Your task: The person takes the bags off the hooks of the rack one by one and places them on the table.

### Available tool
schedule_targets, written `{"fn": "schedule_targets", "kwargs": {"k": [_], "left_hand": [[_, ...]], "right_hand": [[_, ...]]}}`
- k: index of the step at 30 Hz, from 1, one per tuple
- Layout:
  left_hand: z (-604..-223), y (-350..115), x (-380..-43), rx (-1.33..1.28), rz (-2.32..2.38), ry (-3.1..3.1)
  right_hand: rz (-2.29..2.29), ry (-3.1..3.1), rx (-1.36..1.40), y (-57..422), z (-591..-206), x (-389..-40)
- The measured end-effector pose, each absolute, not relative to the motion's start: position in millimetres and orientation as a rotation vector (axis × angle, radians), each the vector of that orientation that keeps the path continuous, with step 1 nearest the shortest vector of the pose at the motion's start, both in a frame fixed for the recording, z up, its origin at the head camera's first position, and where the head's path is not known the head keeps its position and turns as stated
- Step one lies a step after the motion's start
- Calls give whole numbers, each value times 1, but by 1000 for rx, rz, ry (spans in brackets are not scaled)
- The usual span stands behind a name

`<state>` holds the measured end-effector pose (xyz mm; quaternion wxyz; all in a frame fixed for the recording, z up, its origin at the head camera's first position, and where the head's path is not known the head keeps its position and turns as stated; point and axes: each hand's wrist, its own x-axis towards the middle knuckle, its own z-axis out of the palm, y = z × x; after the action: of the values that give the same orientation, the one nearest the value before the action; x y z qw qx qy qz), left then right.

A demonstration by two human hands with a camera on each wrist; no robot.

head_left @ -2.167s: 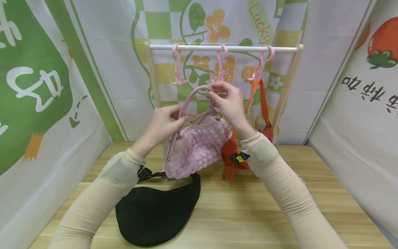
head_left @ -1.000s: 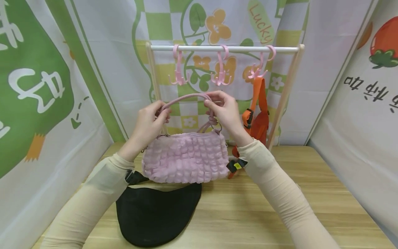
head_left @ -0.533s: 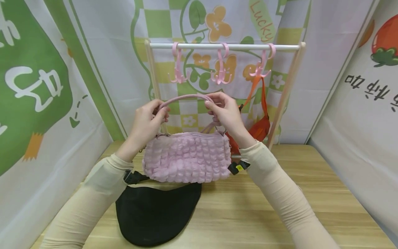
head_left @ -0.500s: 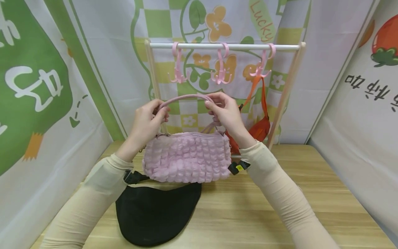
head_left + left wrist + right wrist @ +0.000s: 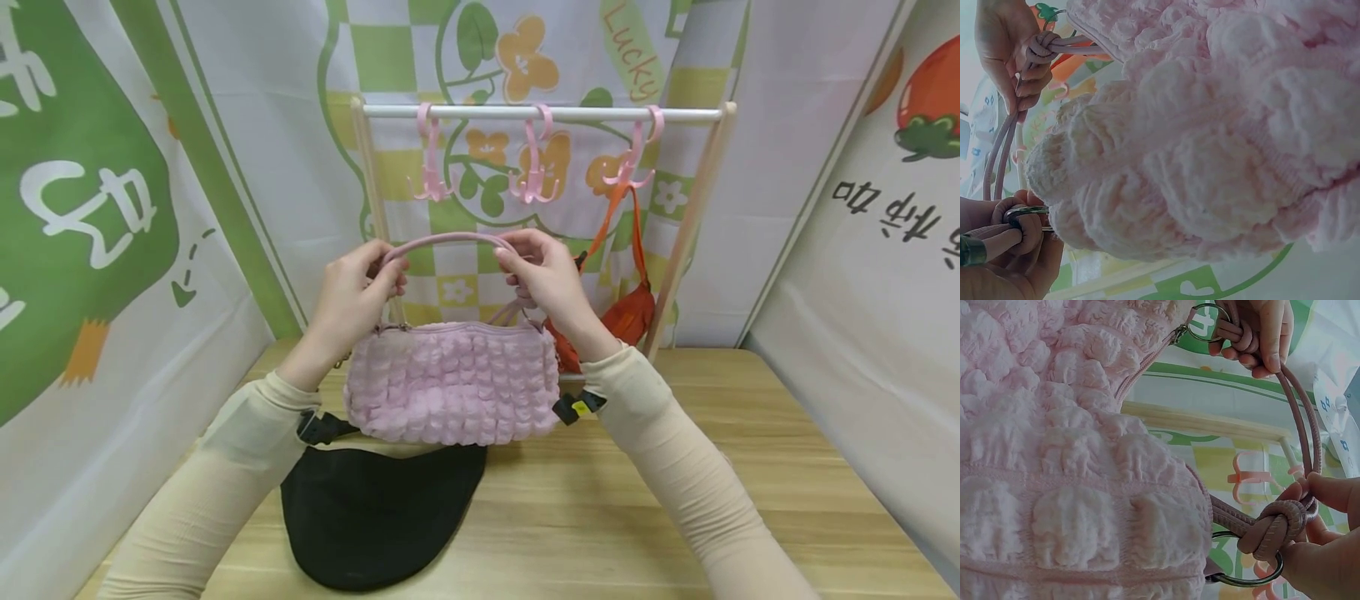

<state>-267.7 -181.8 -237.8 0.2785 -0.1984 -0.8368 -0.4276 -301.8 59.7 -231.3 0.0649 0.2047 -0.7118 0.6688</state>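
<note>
A pink puffy handbag (image 5: 453, 383) hangs upright between my hands in the head view, its zipped top facing up. My left hand (image 5: 356, 287) pinches the left end of the pink strap handle (image 5: 450, 238). At the other end, my right hand (image 5: 547, 271) pinches the same handle, thumb against fingers. Both wrist views show the handle as a doubled cord, knotted at a metal ring (image 5: 1250, 578) on each end of the bag. Behind my right hand, an orange bag (image 5: 628, 315) hangs by its strap from the right pink hook (image 5: 630, 171).
A silver rail (image 5: 480, 112) on wooden posts spans the back. The left pink hook (image 5: 432, 179) and the middle pink hook (image 5: 534, 179) carry nothing. A black bag (image 5: 378, 517) lies on the wooden table (image 5: 637, 500) at the front left.
The pink bag, earlier tilted and higher with its left end toward me, has turned level and lowered. My left hand shifted left along the handle. The orange bag swung, then settled.
</note>
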Motion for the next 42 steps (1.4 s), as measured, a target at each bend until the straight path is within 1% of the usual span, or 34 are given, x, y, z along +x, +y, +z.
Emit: {"fn": "schedule_targets", "kwargs": {"k": [10,26,42], "left_hand": [[-240,-178,-266,-521,-1242,-2272],[-249,-175,-273,-516,-1224,-2371],[-252,-169,-274,-469,-1609,-2343]], "right_hand": [[1905,-2187,627,65,-234,-300],[1879,-2239,612,78,-247,-307],[1887,-2344,615,89,-255,-309]]}}
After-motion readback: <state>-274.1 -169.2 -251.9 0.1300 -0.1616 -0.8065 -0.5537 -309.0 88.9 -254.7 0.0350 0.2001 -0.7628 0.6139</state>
